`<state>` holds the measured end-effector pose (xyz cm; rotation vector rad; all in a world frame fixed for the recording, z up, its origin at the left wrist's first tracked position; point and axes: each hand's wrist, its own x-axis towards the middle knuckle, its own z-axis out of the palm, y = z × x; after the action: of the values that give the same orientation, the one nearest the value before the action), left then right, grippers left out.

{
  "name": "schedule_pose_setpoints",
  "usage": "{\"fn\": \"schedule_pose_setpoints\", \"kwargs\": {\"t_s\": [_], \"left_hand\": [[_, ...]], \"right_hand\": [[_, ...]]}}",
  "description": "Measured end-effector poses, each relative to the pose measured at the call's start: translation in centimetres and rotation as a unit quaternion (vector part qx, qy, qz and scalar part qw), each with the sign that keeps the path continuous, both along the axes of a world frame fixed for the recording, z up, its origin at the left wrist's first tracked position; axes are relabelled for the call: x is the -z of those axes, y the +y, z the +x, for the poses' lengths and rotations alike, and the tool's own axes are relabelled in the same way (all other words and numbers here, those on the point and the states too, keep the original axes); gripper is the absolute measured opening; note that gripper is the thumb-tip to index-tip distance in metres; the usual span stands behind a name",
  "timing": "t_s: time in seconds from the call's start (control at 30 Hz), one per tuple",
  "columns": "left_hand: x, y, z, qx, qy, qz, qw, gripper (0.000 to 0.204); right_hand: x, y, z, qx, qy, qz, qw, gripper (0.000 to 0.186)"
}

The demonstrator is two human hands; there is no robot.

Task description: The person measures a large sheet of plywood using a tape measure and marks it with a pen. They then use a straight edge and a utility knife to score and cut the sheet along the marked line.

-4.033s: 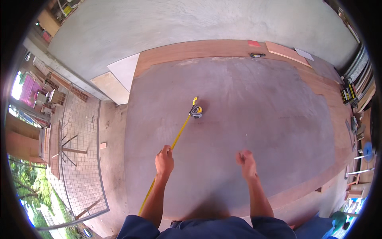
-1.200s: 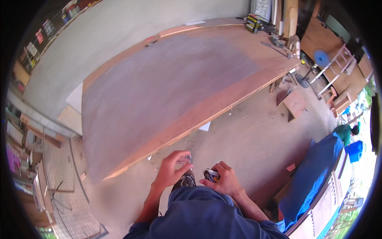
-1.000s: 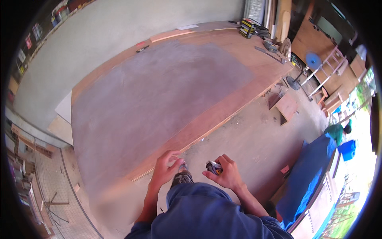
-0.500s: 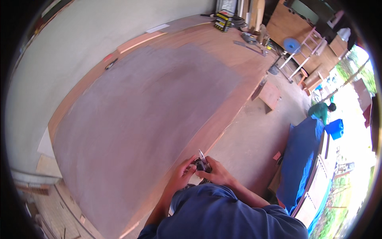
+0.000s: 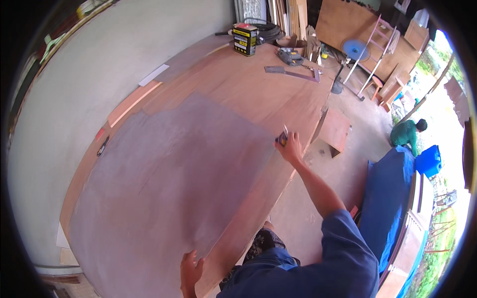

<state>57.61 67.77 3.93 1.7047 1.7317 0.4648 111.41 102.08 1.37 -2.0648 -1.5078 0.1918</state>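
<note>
A large grey sheet lies on a broad wooden worktop. My right hand is stretched forward to the sheet's far right corner, closed around a small black and yellow tape measure. A thin pale pointed thing, like a pen, sticks up from the same hand. Near the front edge of the sheet, my left hand has its fingers apart and holds nothing. Whether it rests on the surface I cannot tell.
A metal square, a power tool and a black and yellow box lie at the worktop's far end. A utility knife is by the wall. A blue tarp covers a stack at right; a person in green crouches beyond.
My hands have parted. The right one has reached forward with the tape measure and the pen-like thing; the left has let go and moved down and left over the sheet.
</note>
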Motion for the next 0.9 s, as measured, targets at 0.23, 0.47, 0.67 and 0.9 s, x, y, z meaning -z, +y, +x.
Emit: {"fn": "schedule_pose_setpoints", "kwargs": {"t_s": [0.23, 0.47, 0.67, 0.9], "left_hand": [[-3.4, 1.8, 12.2, -0.108, -0.052, -0.117, 0.986, 0.046], [-6.3, 7.1, 20.0, -0.175, -0.028, -0.025, 0.984, 0.038], [-8.3, 7.4, 27.3, -0.296, -0.380, 0.057, 0.875, 0.034], [-10.7, -3.2, 24.5, -0.354, -0.455, 0.225, 0.785, 0.019]], "right_hand": [[3.3, 14.8, 8.3, 0.034, 0.026, -0.073, 0.996, 0.086], [0.8, 7.1, 5.9, -0.152, 0.003, 0.021, 0.988, 0.073], [-8.1, -15.3, -8.6, -0.511, 0.365, -0.096, 0.772, 0.023], [-14.0, -25.8, -15.2, -0.597, 0.436, -0.215, 0.637, 0.019]]}}
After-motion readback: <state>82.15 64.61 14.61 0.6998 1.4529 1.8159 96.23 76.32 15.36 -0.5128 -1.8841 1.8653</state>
